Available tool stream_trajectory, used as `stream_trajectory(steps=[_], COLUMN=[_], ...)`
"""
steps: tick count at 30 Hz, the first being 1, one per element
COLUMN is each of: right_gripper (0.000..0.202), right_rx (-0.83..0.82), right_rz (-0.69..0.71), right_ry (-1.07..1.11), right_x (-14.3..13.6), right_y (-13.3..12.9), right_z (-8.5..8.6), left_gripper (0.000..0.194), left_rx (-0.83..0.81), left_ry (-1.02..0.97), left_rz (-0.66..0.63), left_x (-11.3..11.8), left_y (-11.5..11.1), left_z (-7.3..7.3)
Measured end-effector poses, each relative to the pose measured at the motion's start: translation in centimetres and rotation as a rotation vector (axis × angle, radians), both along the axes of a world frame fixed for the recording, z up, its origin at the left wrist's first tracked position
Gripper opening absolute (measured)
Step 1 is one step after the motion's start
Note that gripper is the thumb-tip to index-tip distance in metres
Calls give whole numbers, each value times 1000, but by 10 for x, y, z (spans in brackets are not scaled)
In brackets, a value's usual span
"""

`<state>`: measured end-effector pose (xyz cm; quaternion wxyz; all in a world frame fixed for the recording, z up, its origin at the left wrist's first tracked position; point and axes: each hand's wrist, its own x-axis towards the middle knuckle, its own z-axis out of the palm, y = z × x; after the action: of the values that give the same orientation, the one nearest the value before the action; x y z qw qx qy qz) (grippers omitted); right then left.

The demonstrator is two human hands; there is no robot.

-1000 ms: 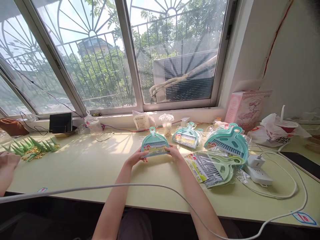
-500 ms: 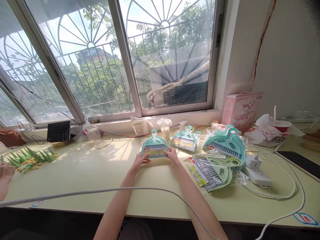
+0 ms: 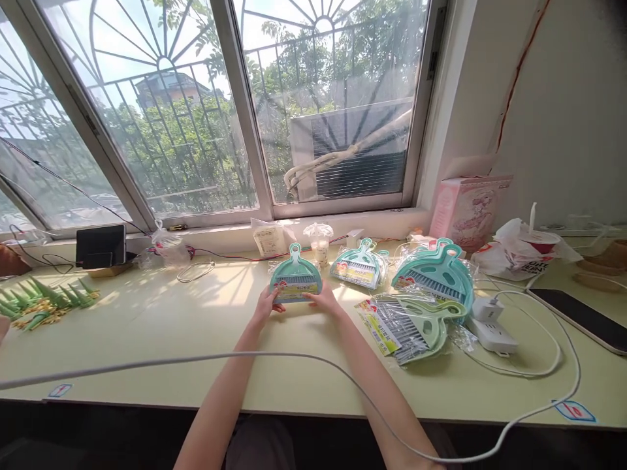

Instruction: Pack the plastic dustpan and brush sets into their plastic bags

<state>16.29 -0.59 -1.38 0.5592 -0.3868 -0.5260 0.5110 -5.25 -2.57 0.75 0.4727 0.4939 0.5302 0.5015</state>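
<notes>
A small teal dustpan and brush set point(image 3: 295, 274), wrapped in clear plastic with a yellow label, is held near the middle of the table. My left hand point(image 3: 267, 303) grips its lower left corner. On the lower right edge, my right hand point(image 3: 323, 299) pinches it with the thumb in front. The set's handle points away from me. To its right lies another small teal set point(image 3: 361, 264) in plastic. Larger teal dustpan sets point(image 3: 438, 274) are stacked farther right, and green packaged sets point(image 3: 416, 323) lie in front of them.
A white cable point(image 3: 196, 358) crosses in front of my forearms. A power strip point(image 3: 494, 333) and a phone point(image 3: 580, 316) sit at right. A lidded plastic cup point(image 3: 319, 243) stands behind the held set. Green pointed pieces point(image 3: 46, 300) lie at far left, beside another person's hand.
The whole view has shifted slightly, with the table items appearing a little left and higher. Both hands keep hold of the small teal set. The other person's hand at left has mostly left view.
</notes>
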Motion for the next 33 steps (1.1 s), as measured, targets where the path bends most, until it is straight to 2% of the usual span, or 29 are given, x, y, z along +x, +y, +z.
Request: stream_trajectory(steps=[3, 8, 13, 16, 18, 19, 21, 24, 26, 28, 30, 31, 33], right_gripper=[60, 45, 39, 43, 46, 46, 41, 39, 44, 47, 48, 48, 48], right_rx=[-104, -211, -234, -253, -237, -210, -133, -67, -80, -104, -114, -114, -109], right_rz=[57, 129, 136, 141, 71, -27, -337, -830, -1038, -1133, -1128, -1109, -1075], right_ry=[9, 118, 78, 27, 2, -5, -25, -147, -258, -345, -412, -444, -511], right_x=[0, 8, 8, 6, 8, 11, 20, 43, 59, 74, 86, 91, 99], right_y=[-4, -3, -2, -1, 0, 1, 1, -2, -3, -3, -1, 0, 3], right_z=[5, 11, 10, 11, 14, 16, 20, 26, 28, 27, 24, 21, 16], left_gripper=[41, 41, 36, 27, 20, 18, 20, 33, 46, 65, 86, 92, 91], left_rx=[0, 19, -51, -77, -100, -116, -147, -178, -181, -144, -76, -35, 61], left_ry=[8, -65, -38, -23, 37, 85, 201, 352, 468, 601, 706, 735, 768], left_rz=[-27, -64, -94, -54, 102, 213, 451, 753, 934, 1093, 1238, 1285, 1305], left_x=[0, 0, -3, -9, -19, -26, -43, -68, -81, -86, -85, -83, -76], left_y=[0, -3, -4, 0, 3, 5, 4, -5, -14, -23, -29, -30, -29], left_z=[1, 3, 1, 2, 7, 9, 16, 21, 21, 17, 14, 13, 14])
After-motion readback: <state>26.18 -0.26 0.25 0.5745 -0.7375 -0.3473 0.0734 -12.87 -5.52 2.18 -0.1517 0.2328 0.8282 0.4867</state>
